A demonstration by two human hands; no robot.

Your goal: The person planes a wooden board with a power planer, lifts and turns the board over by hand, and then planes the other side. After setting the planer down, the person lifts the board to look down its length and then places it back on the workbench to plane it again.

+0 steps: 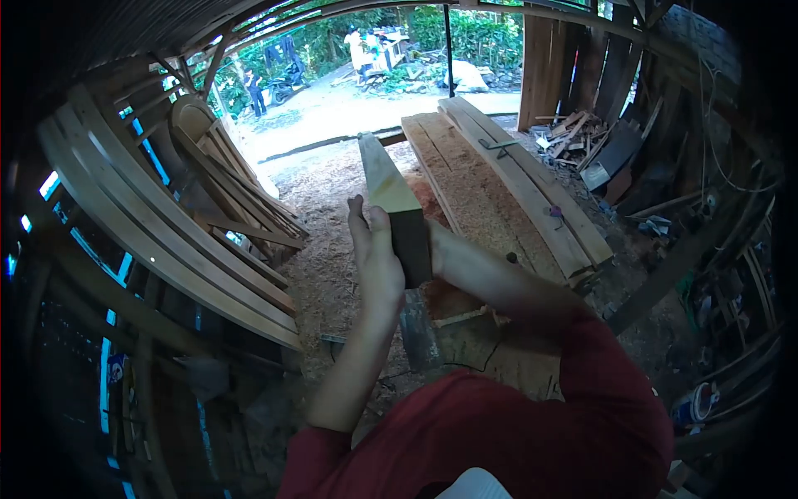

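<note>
A squared wooden beam point(391, 190) points away from me toward the bright opening, its pale top face lit and its near end dark. My left hand point(380, 259) is pressed against the beam's left side, thumb and fingers up along it. On the other side, my right hand point(437, 251) grips the beam from the right; its fingers are hidden behind the wood. Just below the beam's near end is a flat grey board or plate point(420, 333), partly covered.
To the right, long thick planks point(515, 183) carry sawdust, a square-like tool point(500, 145) and a small purple item point(555, 212). Long curved boards point(166, 241) lean at left. Wood scraps point(569, 137) lie by the far right wall. People point(254, 91) are outside.
</note>
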